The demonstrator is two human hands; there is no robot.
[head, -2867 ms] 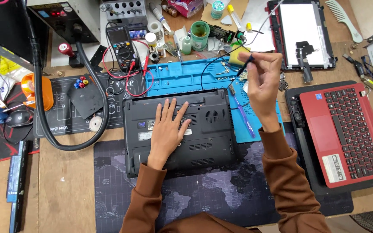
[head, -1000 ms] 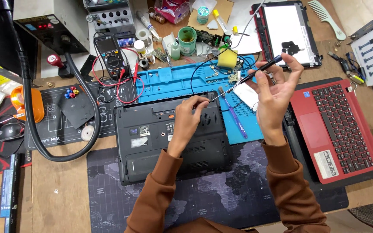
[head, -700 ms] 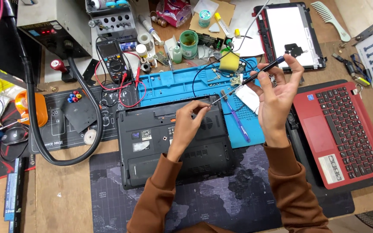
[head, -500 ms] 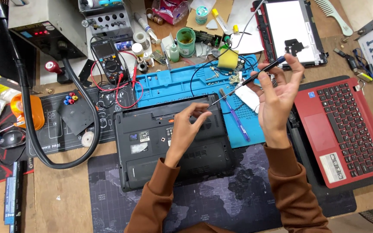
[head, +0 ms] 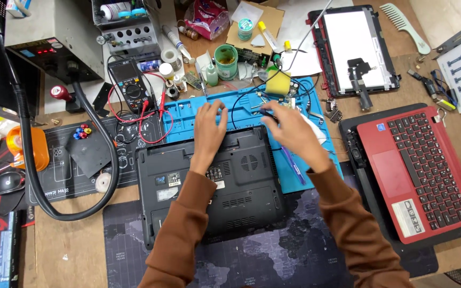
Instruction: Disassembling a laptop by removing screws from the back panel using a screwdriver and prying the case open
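black laptop [head: 214,186] lies bottom-up on the dark mat [head: 273,256], its back edge overlapping the blue mat [head: 294,176]. left hand [head: 209,128] rests at that back edge, fingers spread and holding nothing. right hand [head: 289,130] sits just beside it, pinched shut on a thin dark tool [head: 269,113], tip too blurred to make out.

containers: the green cup [head: 225,62] past the blue mat has brownish stuff inside, can't tell what. the grey rack [head: 127,26] at the far edge has rolls lying on top. the blue mat's little tray slots hold small bits, too tiny to name.

room to move: red laptop [head: 420,170] sits open close on the right, the screen panel [head: 356,48] far right. the black hose [head: 54,176] loops round the laptop's left side, so the only free bench is the bare wood [head: 65,250] near left. the multimeter [head: 129,85] and its red leads crowd the far left corner. both sleeves run out of the bottom of the frame.
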